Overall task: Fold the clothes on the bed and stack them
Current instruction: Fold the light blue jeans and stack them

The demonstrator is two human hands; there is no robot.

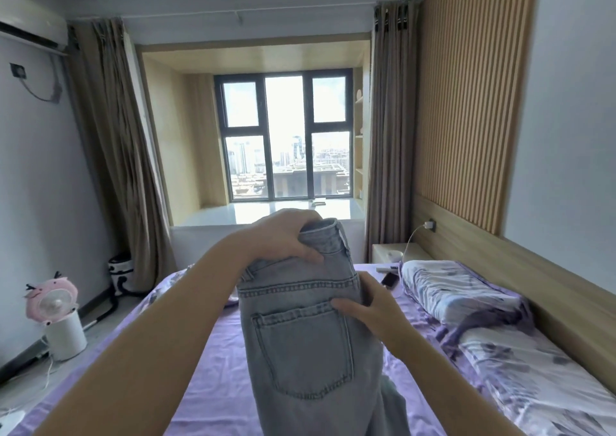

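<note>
A pair of light grey-blue jeans (300,342) hangs in the air above the bed (206,389), back pocket facing me, legs dropping out of the bottom of the view. My left hand (283,239) grips the bunched waistband at the top, thumb on the near side. My right hand (370,309) holds the right edge of the jeans near the pocket, thumb pressed on the front and fingers behind the cloth. The bed has a purple sheet.
A floral pillow (460,292) and matching quilt (533,375) lie along the right side by the wooden headboard. A phone (389,280) lies near the pillow. A nightstand (396,252) stands beyond. On the floor at left are a pink fan (51,299) and a white bin (65,337).
</note>
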